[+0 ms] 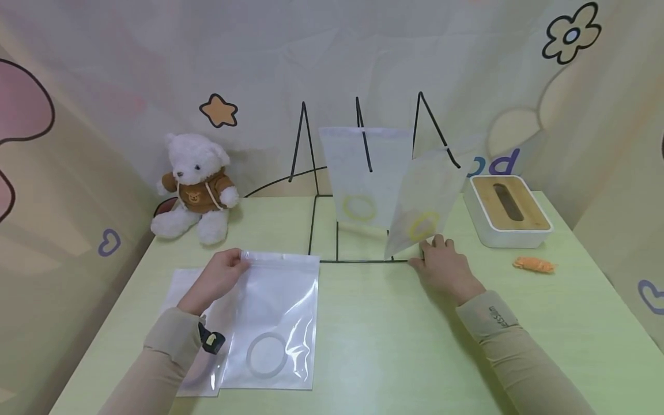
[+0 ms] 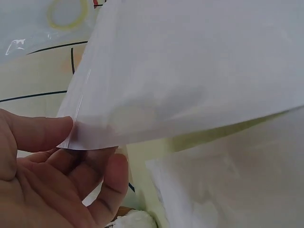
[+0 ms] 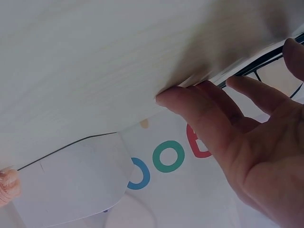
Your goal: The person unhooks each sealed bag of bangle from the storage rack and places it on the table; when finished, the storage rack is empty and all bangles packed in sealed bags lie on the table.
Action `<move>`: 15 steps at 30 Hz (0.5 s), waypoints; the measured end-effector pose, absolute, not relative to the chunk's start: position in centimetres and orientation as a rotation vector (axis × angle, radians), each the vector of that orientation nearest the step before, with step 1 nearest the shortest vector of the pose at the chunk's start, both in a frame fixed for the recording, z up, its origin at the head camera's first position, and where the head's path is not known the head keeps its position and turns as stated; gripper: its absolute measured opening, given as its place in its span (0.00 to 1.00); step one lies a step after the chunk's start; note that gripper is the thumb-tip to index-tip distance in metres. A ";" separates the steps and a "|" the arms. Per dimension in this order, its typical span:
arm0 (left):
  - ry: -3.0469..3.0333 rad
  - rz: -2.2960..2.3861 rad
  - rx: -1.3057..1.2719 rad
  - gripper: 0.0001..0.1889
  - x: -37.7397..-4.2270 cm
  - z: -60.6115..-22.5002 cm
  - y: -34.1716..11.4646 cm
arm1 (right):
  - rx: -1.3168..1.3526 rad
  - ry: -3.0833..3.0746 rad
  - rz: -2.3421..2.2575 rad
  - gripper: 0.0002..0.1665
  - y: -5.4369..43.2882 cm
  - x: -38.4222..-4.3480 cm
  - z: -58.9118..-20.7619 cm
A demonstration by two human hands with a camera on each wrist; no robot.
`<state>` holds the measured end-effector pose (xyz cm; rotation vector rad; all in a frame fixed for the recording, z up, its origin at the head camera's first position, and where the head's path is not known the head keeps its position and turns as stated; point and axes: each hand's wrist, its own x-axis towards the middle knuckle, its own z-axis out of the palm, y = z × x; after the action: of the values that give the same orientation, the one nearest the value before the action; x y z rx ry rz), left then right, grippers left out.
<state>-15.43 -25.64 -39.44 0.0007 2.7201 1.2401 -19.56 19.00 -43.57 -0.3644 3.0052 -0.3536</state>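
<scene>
My left hand (image 1: 220,278) pinches the top left corner of a white zip-lock bag (image 1: 275,300) between thumb and fingers. A pale ring shape shows in the bag's lower part. Under its left side lies another such bag (image 1: 178,283), partly hidden by my forearm. In the left wrist view the thumb lies over the corner of the bag (image 2: 190,61), fingers beneath. My right hand (image 1: 441,268) rests its fingertips on the table beside the front right corner of a black wire rack (image 1: 358,261). Two bags, one upright (image 1: 368,173) and one tilted (image 1: 430,184), hang from the rack's hooks.
A white teddy bear (image 1: 197,167) in a brown hoodie sits at the back left. At the right stand a white tissue box (image 1: 505,237) with a wooden lid and, before it, a small orange wrapped piece (image 1: 534,264). A printed curtain (image 1: 259,52) closes off the back.
</scene>
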 end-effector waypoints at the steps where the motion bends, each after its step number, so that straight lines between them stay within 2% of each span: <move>1: 2.723 1.229 0.001 0.11 -15.5 -39.5 -25.7 | -0.363 3.006 -0.354 0.36 19.0 -19.6 -43.6; 6: 2.735 1.172 0.002 0.11 -15.7 -39.8 -26.0 | -0.361 3.006 -0.355 0.36 18.9 -19.6 -43.5; 15: 2.699 1.150 -0.049 0.24 -15.4 -39.9 -26.2 | -0.352 3.003 -0.346 0.36 18.9 -19.5 -43.5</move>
<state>-15.41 -26.19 -39.88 -0.0495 2.6988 1.1498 -19.54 18.91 -43.46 -0.3523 3.0029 -0.3461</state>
